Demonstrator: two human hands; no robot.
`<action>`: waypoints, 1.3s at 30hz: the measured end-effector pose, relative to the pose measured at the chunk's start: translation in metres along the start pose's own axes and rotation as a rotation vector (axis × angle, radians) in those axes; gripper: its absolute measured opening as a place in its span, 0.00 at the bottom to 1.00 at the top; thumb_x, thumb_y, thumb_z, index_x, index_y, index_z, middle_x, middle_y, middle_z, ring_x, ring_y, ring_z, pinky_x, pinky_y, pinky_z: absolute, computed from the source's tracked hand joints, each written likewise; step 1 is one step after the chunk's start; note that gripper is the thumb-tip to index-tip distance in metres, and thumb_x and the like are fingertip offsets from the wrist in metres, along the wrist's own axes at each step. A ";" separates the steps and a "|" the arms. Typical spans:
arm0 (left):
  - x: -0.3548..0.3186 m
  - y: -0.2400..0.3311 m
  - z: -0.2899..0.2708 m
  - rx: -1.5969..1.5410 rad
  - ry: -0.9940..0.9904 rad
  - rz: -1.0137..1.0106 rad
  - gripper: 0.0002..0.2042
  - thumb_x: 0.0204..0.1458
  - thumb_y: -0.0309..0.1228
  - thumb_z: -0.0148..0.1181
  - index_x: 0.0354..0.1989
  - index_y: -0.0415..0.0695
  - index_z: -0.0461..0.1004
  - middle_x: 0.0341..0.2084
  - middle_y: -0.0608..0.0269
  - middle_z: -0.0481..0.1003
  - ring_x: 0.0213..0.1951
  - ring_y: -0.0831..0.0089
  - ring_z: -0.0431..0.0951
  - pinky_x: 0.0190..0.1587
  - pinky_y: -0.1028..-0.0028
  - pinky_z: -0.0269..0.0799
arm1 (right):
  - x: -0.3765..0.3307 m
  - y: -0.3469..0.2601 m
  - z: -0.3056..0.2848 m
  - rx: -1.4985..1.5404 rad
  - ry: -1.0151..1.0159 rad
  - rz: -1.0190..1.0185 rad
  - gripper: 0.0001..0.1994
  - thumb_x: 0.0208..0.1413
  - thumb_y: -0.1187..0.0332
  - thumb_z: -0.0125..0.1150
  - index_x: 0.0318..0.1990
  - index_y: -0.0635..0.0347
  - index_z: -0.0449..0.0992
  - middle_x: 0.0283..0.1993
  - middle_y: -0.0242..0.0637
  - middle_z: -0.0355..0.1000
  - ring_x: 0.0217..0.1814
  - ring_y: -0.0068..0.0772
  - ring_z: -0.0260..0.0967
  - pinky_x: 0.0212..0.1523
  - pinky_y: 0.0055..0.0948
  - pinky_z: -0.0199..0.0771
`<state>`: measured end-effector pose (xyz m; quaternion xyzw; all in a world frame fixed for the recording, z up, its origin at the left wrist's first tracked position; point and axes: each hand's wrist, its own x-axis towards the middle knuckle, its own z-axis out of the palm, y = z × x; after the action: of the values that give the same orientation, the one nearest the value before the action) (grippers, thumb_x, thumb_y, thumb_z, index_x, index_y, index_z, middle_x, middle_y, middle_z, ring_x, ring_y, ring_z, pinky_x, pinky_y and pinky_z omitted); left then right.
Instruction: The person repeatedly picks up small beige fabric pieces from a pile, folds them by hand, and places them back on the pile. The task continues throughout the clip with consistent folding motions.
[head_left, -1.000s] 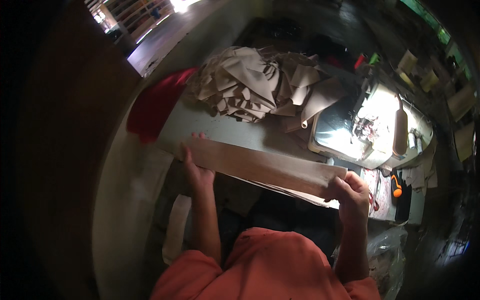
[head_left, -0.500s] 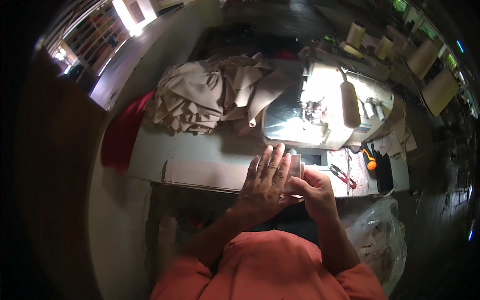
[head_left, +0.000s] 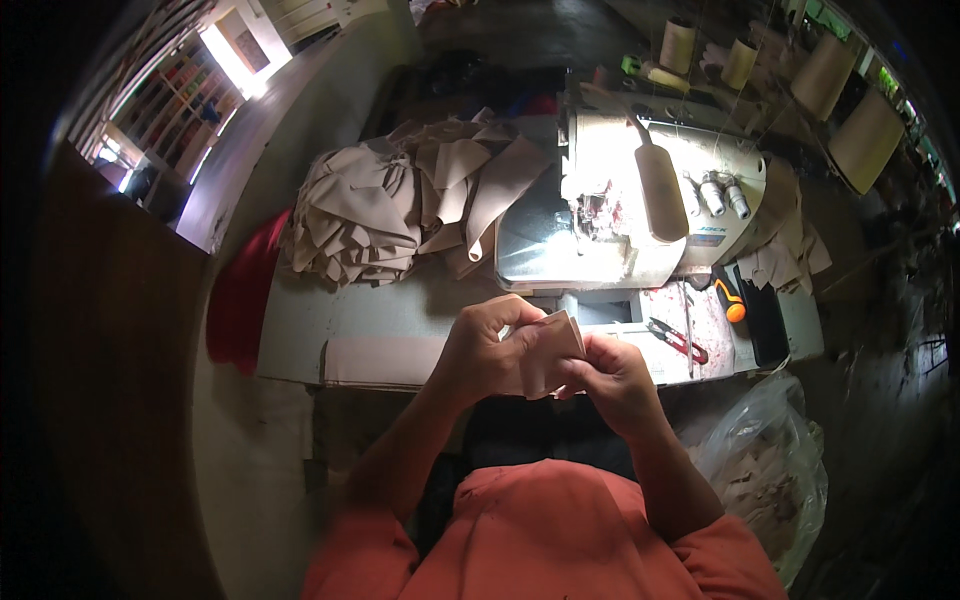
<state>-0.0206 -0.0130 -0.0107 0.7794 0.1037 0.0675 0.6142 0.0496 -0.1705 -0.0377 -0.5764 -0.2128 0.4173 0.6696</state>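
Between my two hands is a small stack of beige fabric pieces (head_left: 550, 352), held above the table's front edge. My left hand (head_left: 487, 345) pinches its left side, thumb and fingers bent around the cloth. On the other side my right hand (head_left: 612, 382) grips the stack's lower right edge, thumb in front and fingers behind. How many layers there are, I cannot tell. Just beyond my hands stands a lit sewing machine (head_left: 640, 190). A long beige fabric strip (head_left: 380, 360) lies along the front edge, left of my left hand.
A heap of beige cloth pieces (head_left: 355, 215) covers the table's back left. Red-handled thread snips (head_left: 678, 340), an orange-tipped tool (head_left: 735, 308) and a dark phone-like slab (head_left: 765, 325) lie to the right. A clear plastic bag of scraps (head_left: 760, 480) hangs below. Thread cones (head_left: 828, 75) stand at far right.
My left hand has gone from lying flat over the stack to pinching its left side. The stack is now lifted and tilted upward, and the view has shifted slightly.
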 end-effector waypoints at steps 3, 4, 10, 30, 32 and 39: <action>0.001 0.003 0.002 -0.056 -0.036 -0.044 0.06 0.45 0.26 0.54 0.32 0.38 0.71 0.26 0.65 0.72 0.31 0.81 0.69 0.37 0.79 0.65 | 0.001 -0.003 0.000 -0.079 -0.036 -0.077 0.06 0.50 0.78 0.48 0.36 0.67 0.67 0.30 0.32 0.67 0.30 0.19 0.65 0.31 0.18 0.68; 0.002 0.001 0.001 -0.060 -0.050 -0.041 0.06 0.45 0.26 0.55 0.31 0.38 0.71 0.26 0.65 0.72 0.31 0.81 0.69 0.37 0.79 0.65 | 0.001 -0.005 0.001 -0.071 -0.049 -0.082 0.06 0.50 0.78 0.47 0.36 0.67 0.67 0.30 0.32 0.67 0.30 0.19 0.65 0.31 0.18 0.68; 0.004 -0.001 -0.008 0.008 -0.053 0.033 0.07 0.44 0.27 0.55 0.31 0.37 0.71 0.24 0.65 0.72 0.29 0.82 0.69 0.34 0.80 0.65 | 0.002 -0.011 0.002 0.071 -0.097 -0.048 0.07 0.50 0.78 0.47 0.37 0.67 0.67 0.31 0.33 0.68 0.31 0.19 0.65 0.32 0.18 0.68; 0.039 0.002 0.007 0.297 0.141 0.332 0.02 0.44 0.23 0.52 0.26 0.37 0.68 0.21 0.61 0.68 0.24 0.74 0.68 0.28 0.78 0.63 | 0.023 -0.008 -0.013 0.230 0.111 -0.126 0.09 0.47 0.77 0.52 0.38 0.70 0.68 0.32 0.37 0.69 0.32 0.21 0.67 0.30 0.20 0.70; 0.057 -0.007 0.007 0.438 0.188 0.443 0.02 0.42 0.22 0.53 0.25 0.37 0.68 0.22 0.56 0.69 0.25 0.68 0.70 0.28 0.75 0.65 | 0.034 0.002 -0.018 0.220 0.153 -0.154 0.09 0.48 0.74 0.53 0.36 0.70 0.68 0.31 0.38 0.69 0.29 0.23 0.68 0.28 0.20 0.71; 0.072 -0.024 0.009 0.961 0.063 0.571 0.07 0.38 0.23 0.51 0.28 0.40 0.71 0.26 0.57 0.66 0.30 0.64 0.66 0.32 0.70 0.65 | 0.040 0.029 -0.019 0.215 0.230 -0.184 0.10 0.50 0.73 0.51 0.39 0.69 0.66 0.30 0.38 0.69 0.27 0.24 0.69 0.29 0.18 0.69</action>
<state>0.0494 0.0018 -0.0374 0.9665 -0.0743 0.1994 0.1436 0.0777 -0.1499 -0.0776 -0.5235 -0.1407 0.3058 0.7827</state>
